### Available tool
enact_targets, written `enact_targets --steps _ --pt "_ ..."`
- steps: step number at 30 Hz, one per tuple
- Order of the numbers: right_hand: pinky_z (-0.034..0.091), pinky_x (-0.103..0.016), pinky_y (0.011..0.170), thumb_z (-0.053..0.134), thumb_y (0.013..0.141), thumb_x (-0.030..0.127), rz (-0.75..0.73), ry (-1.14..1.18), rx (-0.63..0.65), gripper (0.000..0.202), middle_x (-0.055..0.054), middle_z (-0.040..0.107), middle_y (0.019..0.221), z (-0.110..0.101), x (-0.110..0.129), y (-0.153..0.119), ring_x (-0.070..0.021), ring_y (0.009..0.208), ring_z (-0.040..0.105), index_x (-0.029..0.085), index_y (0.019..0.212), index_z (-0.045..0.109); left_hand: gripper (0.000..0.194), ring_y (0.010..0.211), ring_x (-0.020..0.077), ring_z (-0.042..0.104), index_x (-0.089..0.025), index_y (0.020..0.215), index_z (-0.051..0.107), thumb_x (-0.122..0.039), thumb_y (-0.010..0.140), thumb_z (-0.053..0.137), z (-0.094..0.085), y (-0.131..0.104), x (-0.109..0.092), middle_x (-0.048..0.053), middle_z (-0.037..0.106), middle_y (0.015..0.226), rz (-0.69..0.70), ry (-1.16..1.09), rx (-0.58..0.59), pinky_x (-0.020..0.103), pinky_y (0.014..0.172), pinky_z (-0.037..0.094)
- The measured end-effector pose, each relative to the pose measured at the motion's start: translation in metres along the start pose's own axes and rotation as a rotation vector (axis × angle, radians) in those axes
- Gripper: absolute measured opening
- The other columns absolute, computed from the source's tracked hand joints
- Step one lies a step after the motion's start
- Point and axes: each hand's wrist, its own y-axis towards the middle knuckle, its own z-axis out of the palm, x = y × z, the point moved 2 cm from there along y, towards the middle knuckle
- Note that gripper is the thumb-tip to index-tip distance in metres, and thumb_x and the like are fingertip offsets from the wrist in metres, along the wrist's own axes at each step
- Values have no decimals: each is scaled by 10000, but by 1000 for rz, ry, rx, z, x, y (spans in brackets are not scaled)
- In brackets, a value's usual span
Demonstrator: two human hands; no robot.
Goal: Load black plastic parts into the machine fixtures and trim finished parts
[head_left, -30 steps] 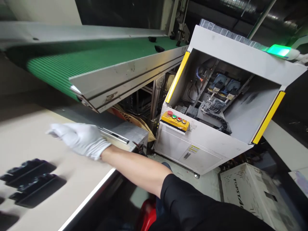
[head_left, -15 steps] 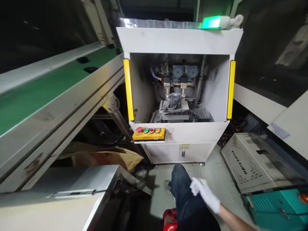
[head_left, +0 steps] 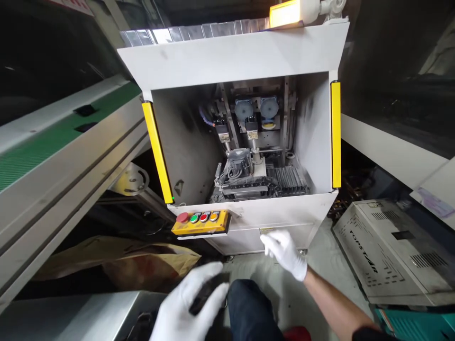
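My left hand (head_left: 190,303), in a white glove, reaches up from the bottom edge with thumb and fingers apart and nothing between them. To its right, my right hand (head_left: 284,253), also white-gloved, hangs in front of the machine's lower cabinet (head_left: 245,240), its fingers loosely bent and nothing visible in them. Ahead stands the white machine (head_left: 234,57) with an open front. Inside it sits a dusty fixture (head_left: 240,163) below two blue round parts. A yellow button box (head_left: 202,222) with a red knob and green, red and orange buttons sticks out at the front left.
On the left runs a green conveyor (head_left: 53,130) carrying dark flat pieces. A metal table (head_left: 103,312) lies low at left beside a brown bag (head_left: 149,260). At right is a TOPSTAR unit (head_left: 384,255). Yellow bars (head_left: 336,135) flank the opening, and a lamp (head_left: 286,13) glows amber.
The machine appears closer. My left hand has come into view, and my right hand has risen towards the cabinet. The lamp has turned from green to amber. The fixture inside appears shifted left.
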Motion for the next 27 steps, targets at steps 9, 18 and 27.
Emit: enact_targets --steps 9,18,27 --pt "537 -299 769 721 927 286 -689 -66 -507 105 -30 721 814 -108 155 190 -147 761 675 205 863 702 612 1134 229 697 -61 1271 708 -492 847 803 -58 270 -6 50 774 1196 -216 -305 -234 390 1119 519" --pt "604 -408 917 943 572 232 -350 75 -99 387 -48 760 878 -88 183 378 -211 855 718 151 865 703 613 803 208 704 -113 914 745 -326 418 1038 15 487 19 82 761 900 -56 -799 57 341 814 602" --pt "548 -248 588 920 506 254 -366 320 44 299 41 659 610 -67 187 395 -109 540 625 153 665 688 320 565 134 581 -133 659 696 -231 481 943 29 508 27 18 646 617 73 -990 221 261 558 469"
